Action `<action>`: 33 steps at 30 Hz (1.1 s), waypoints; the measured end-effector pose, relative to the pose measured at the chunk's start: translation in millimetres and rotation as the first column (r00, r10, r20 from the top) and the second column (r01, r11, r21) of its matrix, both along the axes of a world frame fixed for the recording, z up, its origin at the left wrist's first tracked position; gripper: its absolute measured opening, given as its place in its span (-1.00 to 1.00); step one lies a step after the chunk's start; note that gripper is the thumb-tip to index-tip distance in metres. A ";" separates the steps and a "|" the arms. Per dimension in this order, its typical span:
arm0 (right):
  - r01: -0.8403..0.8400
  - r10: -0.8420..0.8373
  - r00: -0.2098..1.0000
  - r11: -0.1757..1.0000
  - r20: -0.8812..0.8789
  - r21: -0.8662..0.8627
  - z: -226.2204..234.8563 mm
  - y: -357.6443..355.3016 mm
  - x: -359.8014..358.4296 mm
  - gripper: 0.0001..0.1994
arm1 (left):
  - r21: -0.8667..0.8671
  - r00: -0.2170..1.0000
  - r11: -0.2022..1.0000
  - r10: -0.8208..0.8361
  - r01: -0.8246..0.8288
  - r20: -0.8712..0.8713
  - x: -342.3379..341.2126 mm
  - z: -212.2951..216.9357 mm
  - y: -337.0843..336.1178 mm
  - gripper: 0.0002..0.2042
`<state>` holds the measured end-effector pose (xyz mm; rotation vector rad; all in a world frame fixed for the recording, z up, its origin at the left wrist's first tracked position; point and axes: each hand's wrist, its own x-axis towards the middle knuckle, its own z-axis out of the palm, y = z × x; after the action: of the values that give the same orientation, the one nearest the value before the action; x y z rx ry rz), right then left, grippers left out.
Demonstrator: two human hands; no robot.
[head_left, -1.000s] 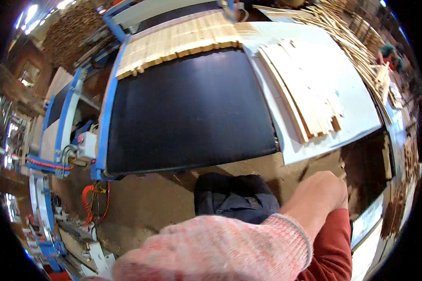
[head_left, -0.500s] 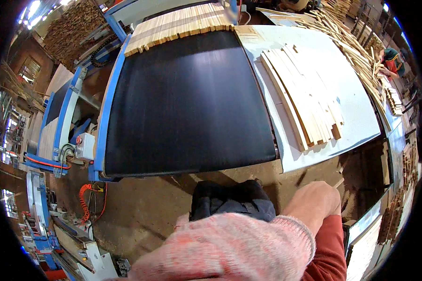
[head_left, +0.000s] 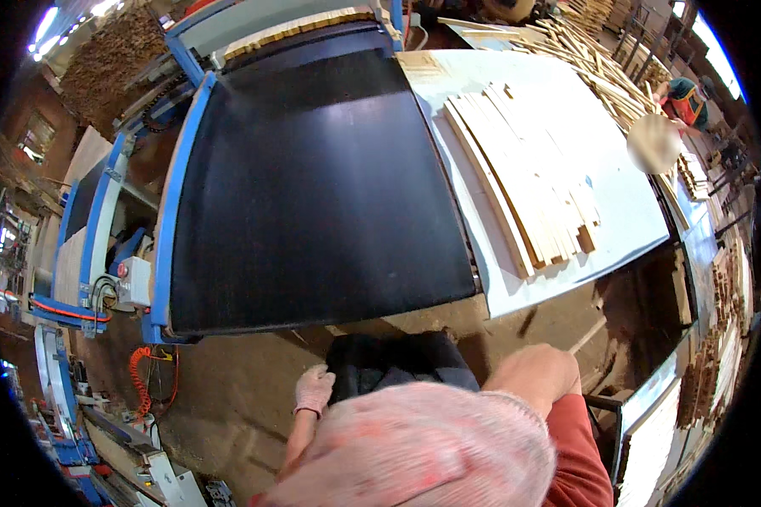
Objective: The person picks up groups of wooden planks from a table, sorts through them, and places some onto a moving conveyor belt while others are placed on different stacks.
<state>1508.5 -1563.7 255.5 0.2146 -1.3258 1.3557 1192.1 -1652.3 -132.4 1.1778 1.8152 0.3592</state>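
Observation:
My right hand (head_left: 423,444), in a pinkish-white knitted glove, is raised very close to the camera. Its bare forearm bends back to a dark red sleeve, and the fingers are blurred and partly out of frame. Lower left, beside my dark trousers (head_left: 397,359), my left hand (head_left: 314,390) hangs in a similar glove, its fingers curled in with nothing showing in them. Ahead is a wide black conveyor belt (head_left: 313,203). A row of pale wood strips (head_left: 300,29) lies across its far end, under a blue frame. Neither hand touches the belt or wood.
On a white-topped table (head_left: 630,232) to the right lies a stack of pale wood strips (head_left: 524,182). Loose sticks (head_left: 596,76) pile up behind it, near another person (head_left: 685,101). At left stand a control box with a red button (head_left: 134,281) and a coiled orange hose (head_left: 139,380).
The row of wood strips has travelled farther away along the belt, under the frame. My left hand has come into fuller view at my side. The whole view has shifted slightly.

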 end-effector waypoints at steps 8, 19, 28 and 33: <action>0.526 -0.337 0.835 0.724 0.436 -0.446 -43.4 2.2 60.9 -0.12 | 0.761 -0.005 0.492 -0.838 0.424 0.545 120.2 299.2 99.5 -0.68; 0.868 -0.453 0.496 0.256 0.740 -0.425 -105.8 29.7 186.0 -0.16 | 0.806 -0.889 0.583 -0.306 0.108 0.340 265.7 385.5 86.8 -0.74; 0.912 -0.507 0.410 0.234 0.758 -0.337 -146.1 143.8 326.1 -0.20 | 0.922 -0.823 0.386 -0.523 0.002 0.221 334.6 416.4 143.6 -0.77; 0.972 -0.483 -0.203 0.008 0.852 0.236 -218.5 244.9 451.9 -0.16 | 0.969 -0.740 0.243 -0.660 -0.049 0.129 345.9 425.9 187.6 -0.83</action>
<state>1960.5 -1318.9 37.0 -1.7740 -1.1309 0.3762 1538.0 -1464.7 293.4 1.2499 -1.0166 0.7097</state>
